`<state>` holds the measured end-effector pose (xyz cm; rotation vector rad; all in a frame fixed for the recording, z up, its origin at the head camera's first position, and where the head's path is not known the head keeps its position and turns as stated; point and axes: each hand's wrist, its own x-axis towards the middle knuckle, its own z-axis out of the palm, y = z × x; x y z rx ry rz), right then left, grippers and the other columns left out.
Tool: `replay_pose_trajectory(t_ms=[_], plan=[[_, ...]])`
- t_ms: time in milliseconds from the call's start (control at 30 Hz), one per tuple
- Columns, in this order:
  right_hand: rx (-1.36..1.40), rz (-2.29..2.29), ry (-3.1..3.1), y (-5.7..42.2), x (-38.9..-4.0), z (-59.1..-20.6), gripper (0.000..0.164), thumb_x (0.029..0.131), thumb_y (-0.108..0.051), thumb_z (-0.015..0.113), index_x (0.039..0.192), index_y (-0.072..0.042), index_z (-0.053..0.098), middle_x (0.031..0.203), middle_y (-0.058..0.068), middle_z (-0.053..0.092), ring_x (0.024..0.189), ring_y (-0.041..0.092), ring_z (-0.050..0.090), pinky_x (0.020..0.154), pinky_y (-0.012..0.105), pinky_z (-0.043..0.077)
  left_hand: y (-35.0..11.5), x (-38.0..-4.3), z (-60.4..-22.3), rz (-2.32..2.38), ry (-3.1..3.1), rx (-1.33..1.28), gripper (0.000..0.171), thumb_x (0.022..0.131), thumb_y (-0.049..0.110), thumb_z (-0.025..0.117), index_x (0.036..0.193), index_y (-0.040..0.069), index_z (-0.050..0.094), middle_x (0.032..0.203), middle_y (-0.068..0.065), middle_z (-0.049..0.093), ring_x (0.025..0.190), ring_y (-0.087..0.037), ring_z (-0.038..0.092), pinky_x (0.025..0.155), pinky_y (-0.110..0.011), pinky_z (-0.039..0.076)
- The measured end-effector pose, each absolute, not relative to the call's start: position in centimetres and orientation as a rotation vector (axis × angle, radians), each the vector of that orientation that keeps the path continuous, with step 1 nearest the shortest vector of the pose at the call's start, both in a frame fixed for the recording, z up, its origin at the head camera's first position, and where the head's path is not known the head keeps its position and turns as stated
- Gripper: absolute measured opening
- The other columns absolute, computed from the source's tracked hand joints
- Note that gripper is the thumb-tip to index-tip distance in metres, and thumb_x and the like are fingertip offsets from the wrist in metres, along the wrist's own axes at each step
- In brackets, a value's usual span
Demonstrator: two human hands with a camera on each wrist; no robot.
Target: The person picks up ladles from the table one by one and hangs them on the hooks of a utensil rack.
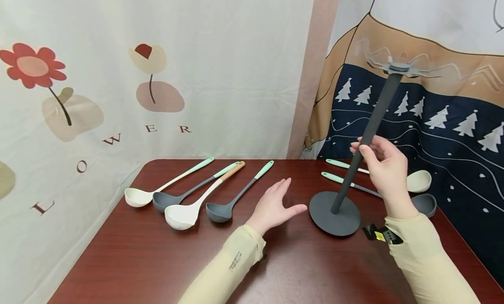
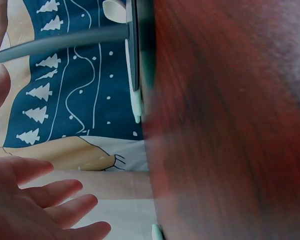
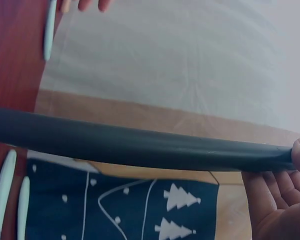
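A dark grey utensil stand (image 1: 370, 131), with a round base (image 1: 334, 223) and a hooked ring (image 1: 399, 68) on top, leans right in the head view. The ring's arms look blurred. My right hand (image 1: 386, 168) grips its pole (image 3: 140, 147), thumb on one side and fingers on the other. Whether the base touches the table fully, I cannot tell. Left of the base, my left hand (image 1: 273, 207) hovers with fingers spread and holds nothing. Close by lies a grey ladle (image 1: 219, 212) with a mint handle.
Farther left on the brown table (image 1: 157, 260) lie a white-and-mint ladle (image 1: 138, 197), a grey-and-mint ladle (image 1: 167, 201) and a white ladle with a wooden handle (image 1: 182, 216). Behind the right hand are a white ladle (image 1: 419, 181) and a grey ladle (image 1: 424, 204). Printed curtains (image 1: 236, 76) hang behind.
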<state>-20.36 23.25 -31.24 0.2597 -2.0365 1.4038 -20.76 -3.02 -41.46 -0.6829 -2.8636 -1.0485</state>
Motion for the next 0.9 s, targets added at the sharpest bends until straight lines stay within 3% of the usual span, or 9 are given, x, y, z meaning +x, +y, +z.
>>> replay_pose_trajectory(t_ms=[367, 700, 900], plan=[[0.372, 1.464, -2.069, 20.3, -22.1, -31.0, 0.026, 0.097, -0.014, 0.064, 0.119, 0.002, 0.066, 0.101, 0.003, 0.074, 0.09, 0.003, 0.07, 0.083, 0.019, 0.053, -2.1, -22.3, -39.8, -1.229, -2.789, -0.666, 0.077, 0.087, 0.05, 0.073, 0.151, 0.018, 0.044, 0.151, 0.0, 0.046, 0.137, -0.019, 0.043, 0.109, -0.037, 0.038], [0.442, 1.505, -2.088, 18.1, -23.1, -30.6, 0.027, 0.098, -0.014, 0.063, 0.121, 0.0, 0.065, 0.105, 0.011, 0.073, 0.093, 0.006, 0.07, 0.087, 0.023, 0.052, -0.9, -24.0, -38.0, -1.404, -2.762, -0.62, 0.069, 0.086, 0.042, 0.077, 0.145, 0.016, 0.053, 0.143, 0.001, 0.054, 0.13, -0.018, 0.05, 0.104, -0.038, 0.043], [0.505, 1.549, -2.053, 16.8, -24.0, -30.3, 0.026, 0.098, -0.01, 0.063, 0.12, 0.002, 0.065, 0.103, 0.014, 0.073, 0.092, 0.007, 0.07, 0.088, 0.024, 0.052, -0.5, -24.8, -37.6, -1.523, -2.7, -0.608, 0.055, 0.087, 0.031, 0.078, 0.136, 0.015, 0.061, 0.131, 0.002, 0.064, 0.123, -0.019, 0.057, 0.098, -0.036, 0.048]])
